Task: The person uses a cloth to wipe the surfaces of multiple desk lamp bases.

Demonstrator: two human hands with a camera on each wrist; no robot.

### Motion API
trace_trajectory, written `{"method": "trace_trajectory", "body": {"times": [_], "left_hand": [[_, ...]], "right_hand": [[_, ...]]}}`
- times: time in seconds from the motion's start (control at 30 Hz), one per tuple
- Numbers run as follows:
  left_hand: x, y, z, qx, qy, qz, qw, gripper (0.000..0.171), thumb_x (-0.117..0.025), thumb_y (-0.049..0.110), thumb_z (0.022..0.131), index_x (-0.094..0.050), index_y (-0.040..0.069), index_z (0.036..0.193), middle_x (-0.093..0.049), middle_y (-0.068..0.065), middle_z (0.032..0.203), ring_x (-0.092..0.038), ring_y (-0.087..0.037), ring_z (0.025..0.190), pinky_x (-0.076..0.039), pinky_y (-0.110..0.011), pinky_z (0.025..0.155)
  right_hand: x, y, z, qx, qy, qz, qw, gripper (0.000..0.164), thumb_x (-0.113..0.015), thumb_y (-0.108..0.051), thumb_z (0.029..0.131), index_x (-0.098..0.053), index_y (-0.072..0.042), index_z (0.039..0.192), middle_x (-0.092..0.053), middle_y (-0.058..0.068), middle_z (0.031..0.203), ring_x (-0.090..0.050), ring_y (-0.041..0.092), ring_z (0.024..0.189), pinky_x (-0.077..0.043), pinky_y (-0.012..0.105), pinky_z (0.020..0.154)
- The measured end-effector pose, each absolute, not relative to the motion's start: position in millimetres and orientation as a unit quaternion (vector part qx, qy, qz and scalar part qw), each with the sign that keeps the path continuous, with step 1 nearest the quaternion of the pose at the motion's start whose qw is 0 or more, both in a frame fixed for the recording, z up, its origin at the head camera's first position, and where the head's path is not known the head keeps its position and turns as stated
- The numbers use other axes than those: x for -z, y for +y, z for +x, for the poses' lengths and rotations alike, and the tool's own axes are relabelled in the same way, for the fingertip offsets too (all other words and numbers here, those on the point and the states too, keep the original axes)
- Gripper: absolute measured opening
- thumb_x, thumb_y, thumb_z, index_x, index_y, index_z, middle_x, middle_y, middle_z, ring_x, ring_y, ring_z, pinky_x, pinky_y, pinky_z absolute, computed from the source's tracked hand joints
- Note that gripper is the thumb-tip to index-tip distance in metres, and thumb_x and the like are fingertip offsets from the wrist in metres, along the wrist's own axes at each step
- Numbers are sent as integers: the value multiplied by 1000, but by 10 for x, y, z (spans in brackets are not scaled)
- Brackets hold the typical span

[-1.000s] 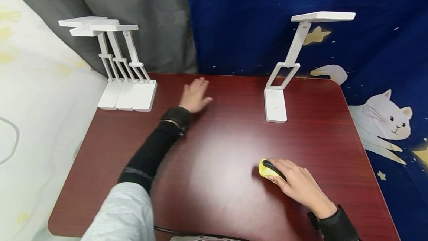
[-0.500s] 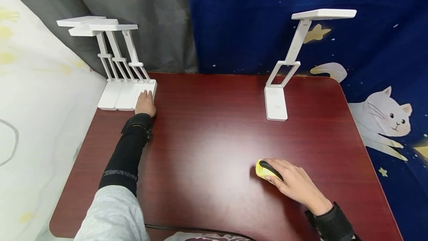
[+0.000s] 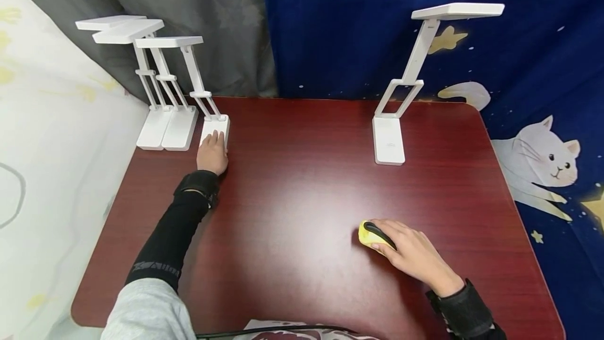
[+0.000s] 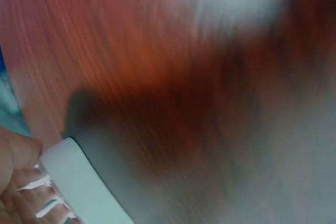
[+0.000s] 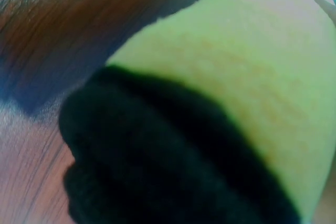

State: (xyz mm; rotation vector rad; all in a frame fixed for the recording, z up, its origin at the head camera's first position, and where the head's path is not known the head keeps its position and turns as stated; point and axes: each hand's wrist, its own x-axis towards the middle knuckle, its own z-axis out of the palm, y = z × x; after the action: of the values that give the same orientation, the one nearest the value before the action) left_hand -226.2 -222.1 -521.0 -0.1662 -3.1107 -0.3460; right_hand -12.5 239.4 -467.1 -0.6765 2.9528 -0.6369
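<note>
My left hand (image 3: 212, 155) grips the front part of a white folding desk lamp's base (image 3: 214, 124). This lamp (image 3: 193, 70) stands upright, a small gap to the right of two matching lamps. In the left wrist view, the fingers (image 4: 26, 195) lie along one side of the white base (image 4: 86, 184). My right hand (image 3: 417, 253) holds a yellow soft-looking block (image 3: 367, 236) with a black strip along its top, low over the table. The right wrist view shows the block's fuzzy yellow side (image 5: 252, 51) and the dark strip (image 5: 147, 150) up close.
Two white lamps (image 3: 178, 133) stand side by side at the back left. Another white lamp (image 3: 389, 141) stands alone at the back right of the reddish-brown table (image 3: 292, 172). A black cable (image 3: 273, 328) runs along the front edge. Curtains hang behind.
My left hand swept left from the table's back middle and took hold of the rightmost lamp of the group. That lamp has shifted right, away from the other two. The right hand barely moved.
</note>
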Motion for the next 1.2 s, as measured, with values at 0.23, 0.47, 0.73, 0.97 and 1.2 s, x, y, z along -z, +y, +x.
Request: {"method": "trace_trajectory", "body": {"times": [0.23, 0.47, 0.73, 0.97, 1.2], "left_hand": [[5169, -1923, -2021, 110, -990, -82, 5, 51, -60, 7, 100, -51, -14, 145, -50, -34, 152, -51, -51, 137, -45, -58, 113], [5128, -1504, -1704, 83, -988, -130, 22, 56, -73, 16, 93, -58, -11, 140, -59, -31, 144, -59, -48, 124, -55, -57, 96], [5108, -826, -1278, 17, -984, -178, 19, 64, -79, 31, 91, -61, -4, 141, -64, -22, 143, -63, -37, 120, -57, -45, 90], [5156, -262, -1044, -7, -974, -217, 63, 65, -79, 45, 91, -65, 1, 138, -68, -16, 137, -64, -29, 114, -55, -37, 88], [5183, 122, -997, -35, -971, -229, 64, 66, -73, 53, 94, -66, 6, 140, -68, -12, 136, -63, -24, 114, -53, -34, 87]], "right_hand": [[4682, 2395, -137, 213, 951, -223, 23, 41, -83, -23, 88, -73, -7, 125, -75, 8, 115, -73, 26, 102, -60, 48, 78], [4709, 2409, -126, 215, 952, -216, 23, 40, -83, -23, 88, -73, -7, 124, -75, 9, 116, -73, 27, 103, -61, 49, 77], [4732, 2411, -106, 216, 952, -212, 34, 41, -83, -24, 89, -73, -6, 124, -75, 11, 117, -74, 29, 104, -61, 49, 78], [4776, 2363, -106, 223, 950, -215, 39, 41, -83, -24, 89, -72, -7, 125, -75, 8, 117, -74, 26, 103, -61, 48, 78], [4831, 2322, -108, 228, 947, -222, 40, 40, -82, -23, 89, -72, -7, 125, -75, 8, 117, -74, 25, 103, -61, 47, 79]]}}
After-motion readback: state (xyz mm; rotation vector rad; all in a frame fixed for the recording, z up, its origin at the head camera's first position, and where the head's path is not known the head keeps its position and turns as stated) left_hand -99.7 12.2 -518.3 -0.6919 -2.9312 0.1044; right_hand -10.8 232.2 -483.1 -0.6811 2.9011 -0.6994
